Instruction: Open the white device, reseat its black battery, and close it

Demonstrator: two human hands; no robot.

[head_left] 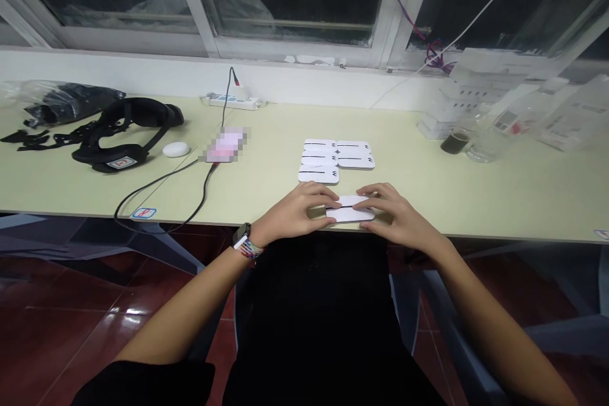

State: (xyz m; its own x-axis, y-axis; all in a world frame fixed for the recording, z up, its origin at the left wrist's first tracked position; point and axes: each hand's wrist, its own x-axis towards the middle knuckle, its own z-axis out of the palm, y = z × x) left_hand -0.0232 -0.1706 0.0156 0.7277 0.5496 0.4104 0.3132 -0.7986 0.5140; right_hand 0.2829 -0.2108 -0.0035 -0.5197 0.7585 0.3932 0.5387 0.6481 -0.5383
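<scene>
A white card-like piece (351, 214) with a dark line across it lies near the table's front edge. My left hand (304, 209) grips its left end between thumb and fingers. At its right end, my right hand (391, 212) holds it the same way, with fingertips on the top. Just beyond are more white rounded pieces: a left column of several (318, 174) and a right group (356, 155), each marked with black lines and a letter like W. The left and right groups touch or nearly touch.
Left on the pale table (271, 171) are a black headset (111, 155), a white oval object (176, 150), a blurred phone (227, 144) with cables and a power strip (233, 102). At right stand a dark-liquid cup (455, 142), clear containers and white boxes (471, 98).
</scene>
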